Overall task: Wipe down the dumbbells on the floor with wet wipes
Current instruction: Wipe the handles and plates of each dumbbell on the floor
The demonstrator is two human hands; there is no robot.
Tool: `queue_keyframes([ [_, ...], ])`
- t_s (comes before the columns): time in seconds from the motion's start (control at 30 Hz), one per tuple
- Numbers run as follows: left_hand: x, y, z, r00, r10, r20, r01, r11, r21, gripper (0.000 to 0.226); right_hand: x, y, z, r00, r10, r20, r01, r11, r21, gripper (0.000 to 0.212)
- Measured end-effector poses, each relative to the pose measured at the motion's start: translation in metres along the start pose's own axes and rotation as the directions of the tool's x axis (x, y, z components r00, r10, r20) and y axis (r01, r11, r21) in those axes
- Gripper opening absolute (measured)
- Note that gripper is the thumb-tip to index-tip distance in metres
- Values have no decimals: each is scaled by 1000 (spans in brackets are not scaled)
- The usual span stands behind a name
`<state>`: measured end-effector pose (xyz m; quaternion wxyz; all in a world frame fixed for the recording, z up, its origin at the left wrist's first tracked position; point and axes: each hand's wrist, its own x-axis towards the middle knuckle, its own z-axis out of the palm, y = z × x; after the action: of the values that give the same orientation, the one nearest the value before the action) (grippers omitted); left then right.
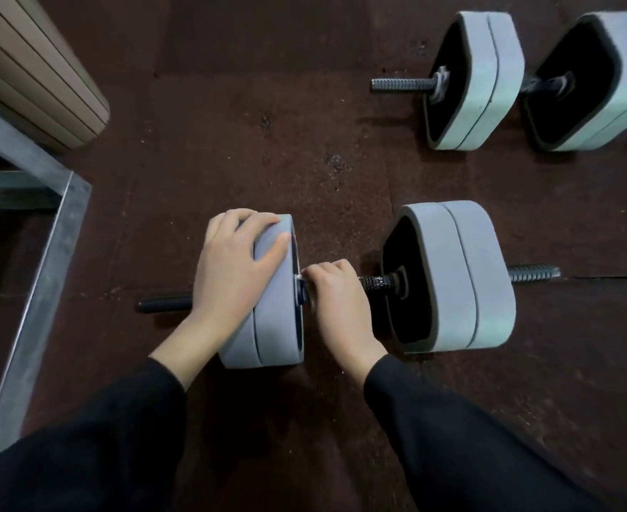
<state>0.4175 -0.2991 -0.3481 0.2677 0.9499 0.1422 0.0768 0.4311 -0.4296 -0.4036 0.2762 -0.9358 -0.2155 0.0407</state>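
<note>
Dark, gritty floor (267, 149); two dumbbells on it. Near dumbbell (448, 279) lies crosswise straight ahead of the person, grey padded weight blocks at both ends, threaded steel bar poking out past each. Far dumbbell (478, 83) sits well apart at upper right, same build, untouched. Judged heavy and rigid, prone to roll on the bar axis only a little since the blocks have flat sides; casing looks matte, slightly cushioned, likely grippy when dry and slicker once damp. Left hand (230, 264) lies spread over the top of the left weight block (267, 312), fingers straight, steadying it. Right hand (334, 301) is curled round the handle (374, 280) just beside that block, a sliver of white, probably the wet wipe (300, 278), showing at the knuckles. Knurled handle is the best hold for rubbing; blocks are best braced from above. Metal frame (38, 260) stands at left.
</note>
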Motion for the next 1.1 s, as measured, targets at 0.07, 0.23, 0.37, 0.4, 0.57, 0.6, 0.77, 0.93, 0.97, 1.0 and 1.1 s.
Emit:
queue_keyframes([
  [0.07, 1, -1, 0, 1000, 1, -11, -1, 1000, -29, 27, -7, 3, 4, 999, -33, 3, 33, 999, 9, 23],
  [0.23, 4, -3, 0, 1000, 15, -26, -17, 998, -64, 25, -17, 13, 10, 997, -78, -7, 79, 996, 48, 22],
  [0.37, 5, -5, 2, 999, 22, -28, -24, 998, -56, 25, 4, 10, 5, 999, -47, 9, 46, 996, 77, 18],
  [0.4, 5, -4, 2, 999, 21, -28, -23, 998, -57, 25, 7, 10, 6, 999, -37, 1, 36, 995, 93, 18],
  [0.57, 5, -3, 1, 999, 0, -33, -2, 998, -67, 22, -14, 10, 12, 998, -29, -62, 36, 992, 122, 6],
  [0.6, 5, -3, 2, 999, -6, -34, 3, 997, -74, 22, -20, 9, 14, 998, -30, -58, 37, 992, 122, 6],
  [0.77, 5, -2, 1, 999, -12, -37, 9, 996, -85, 22, 4, 2, 17, 995, 48, -86, -34, 986, 165, 19],
  [0.93, 5, -1, 0, 999, -10, -39, 7, 996, -91, 23, -19, 2, 14, 999, -43, -19, 43, 999, 23, 24],
  [0.97, 4, -1, 0, 999, -11, -41, 7, 996, -92, 23, -20, 2, 14, 997, -71, -36, 71, 997, -9, 30],
  [1.0, 5, -1, 0, 999, -11, -46, 7, 996, -91, 23, -17, 0, 13, 994, -98, -50, 96, 995, -31, 31],
  [1.1, 6, 0, 1, 998, -12, -55, 8, 996, -84, 22, 1, -4, 5, 995, -102, -4, 102, 994, -32, 20],
])
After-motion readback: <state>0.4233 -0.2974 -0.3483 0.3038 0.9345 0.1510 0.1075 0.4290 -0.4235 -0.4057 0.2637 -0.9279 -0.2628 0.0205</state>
